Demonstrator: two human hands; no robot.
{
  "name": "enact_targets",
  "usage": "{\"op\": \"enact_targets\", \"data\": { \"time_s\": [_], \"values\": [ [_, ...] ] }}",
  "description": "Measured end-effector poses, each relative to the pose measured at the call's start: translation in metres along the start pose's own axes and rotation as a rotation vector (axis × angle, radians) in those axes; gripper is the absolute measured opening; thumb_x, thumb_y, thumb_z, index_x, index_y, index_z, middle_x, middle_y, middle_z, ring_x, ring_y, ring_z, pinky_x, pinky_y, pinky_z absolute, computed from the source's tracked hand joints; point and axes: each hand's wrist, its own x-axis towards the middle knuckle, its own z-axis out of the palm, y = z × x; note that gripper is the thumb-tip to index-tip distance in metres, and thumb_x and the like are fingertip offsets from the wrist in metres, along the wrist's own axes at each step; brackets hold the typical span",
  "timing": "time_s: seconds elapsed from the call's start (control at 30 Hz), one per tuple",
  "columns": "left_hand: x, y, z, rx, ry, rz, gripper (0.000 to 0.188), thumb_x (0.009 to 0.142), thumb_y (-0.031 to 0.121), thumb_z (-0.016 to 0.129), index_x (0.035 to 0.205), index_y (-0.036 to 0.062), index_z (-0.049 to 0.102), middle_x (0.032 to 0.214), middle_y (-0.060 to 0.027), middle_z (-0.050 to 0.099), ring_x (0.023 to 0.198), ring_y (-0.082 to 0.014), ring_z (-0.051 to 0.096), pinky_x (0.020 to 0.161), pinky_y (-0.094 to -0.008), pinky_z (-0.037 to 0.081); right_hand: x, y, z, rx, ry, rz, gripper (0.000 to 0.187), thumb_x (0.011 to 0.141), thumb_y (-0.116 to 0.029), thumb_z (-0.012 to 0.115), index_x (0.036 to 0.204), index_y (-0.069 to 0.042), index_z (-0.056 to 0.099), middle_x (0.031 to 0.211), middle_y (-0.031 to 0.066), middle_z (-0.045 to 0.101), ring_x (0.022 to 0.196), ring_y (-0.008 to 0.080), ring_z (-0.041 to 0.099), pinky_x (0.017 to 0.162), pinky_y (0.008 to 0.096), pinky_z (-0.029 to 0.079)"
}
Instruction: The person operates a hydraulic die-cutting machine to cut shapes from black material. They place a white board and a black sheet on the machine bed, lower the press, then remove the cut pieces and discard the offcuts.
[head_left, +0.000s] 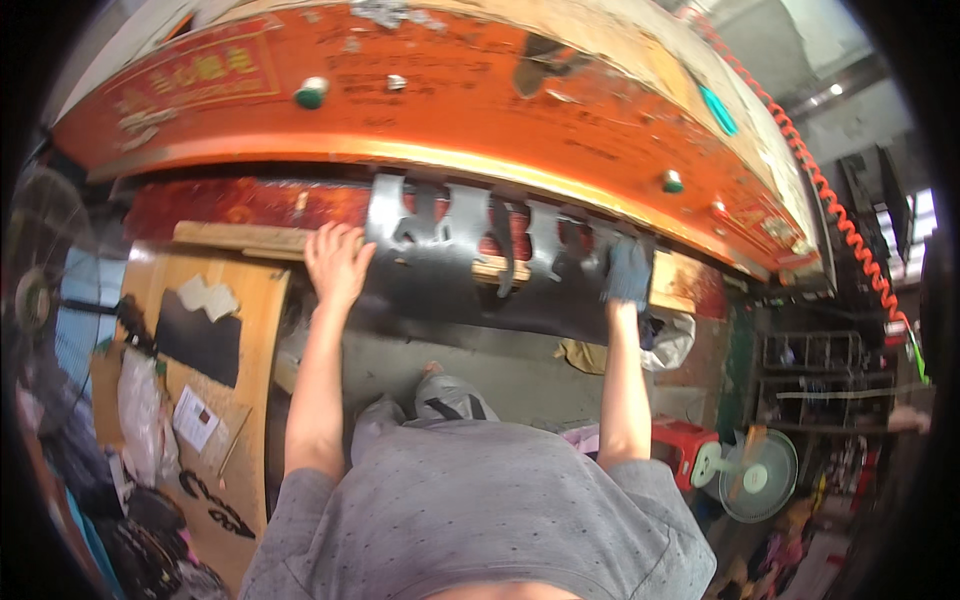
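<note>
Across the head view's background, shows an orange machine beam [480, 112]. Below, shows a cut-out black sheet [450, 292] lying between left hand [340, 262], fingers spread at its left edge, and gloved right hand [627, 270] on its right end; cannot tell whether pinching.

grey flr [500, 372] mid, wd table [258, 325] l, metal rack [812, 376] r, bright window [916, 212] & light [836, 90] upper r

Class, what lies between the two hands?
In the head view, a black sheet with cut-out holes lies between the bare left hand and gloved right hand.
</note>
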Motion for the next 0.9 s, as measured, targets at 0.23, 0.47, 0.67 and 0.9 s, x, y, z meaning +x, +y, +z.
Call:
{"op": "enact_targets", "data": {
  "time_s": [0.23,0.47,0.67,0.9],
  "values": [
    [0.002,-0.001,0.0,-0.096,0.041,-0.013,0.032,0.079,0.04,0.064,0.099,0.0143,0.064,0.105,-0.004,0.057,0.116,-0.0246,0.044,0.106,-0.0471,0.021,-0.176,0.096,0.074,-0.398,-0.466,-0.087,0.027,0.085,-0.029,0.05,0.074,-0.008,0.063,0.062,0.0099,0.059,0.051,0.0177,0.055,0.05,0.0315,0.044],
    [0.004,-0.001,-0.002,-0.077,0.042,-0.005,0.03,0.079,0.041,0.064,0.096,0.0154,0.065,0.103,-0.0047,0.059,0.114,-0.0258,0.045,0.103,-0.048,0.022,-0.263,0.08,0.106,-0.002,-0.638,0.383,0.03,0.082,-0.034,0.057,0.077,-0.005,0.062,0.064,0.0074,0.059,0.055,0.0162,0.054,0.055,0.0324,0.045],
    [0.004,-0.004,-0.002,-0.051,0.018,0.006,0.033,0.082,0.043,0.061,0.098,0.0147,0.065,0.104,-0.0055,0.058,0.113,-0.0252,0.046,0.103,-0.0488,0.022,-0.278,0.073,0.113,-0.144,-0.701,0.018,0.028,0.085,-0.033,0.057,0.08,-0.006,0.063,0.068,0.0038,0.062,0.059,0.0117,0.057,0.053,0.028,0.044],
    [-0.001,-0.007,-0.004,-0.058,0.056,0.033,0.031,0.08,0.042,0.063,0.095,0.0148,0.065,0.098,-0.0037,0.058,0.105,-0.0226,0.048,0.099,-0.0468,0.027,-0.299,0.053,0.117,-0.075,-0.676,0.329,0.028,0.082,-0.032,0.054,0.084,-0.006,0.064,0.067,0.0099,0.062,0.06,0.0164,0.059,0.057,0.0332,0.045]
  ]
}}
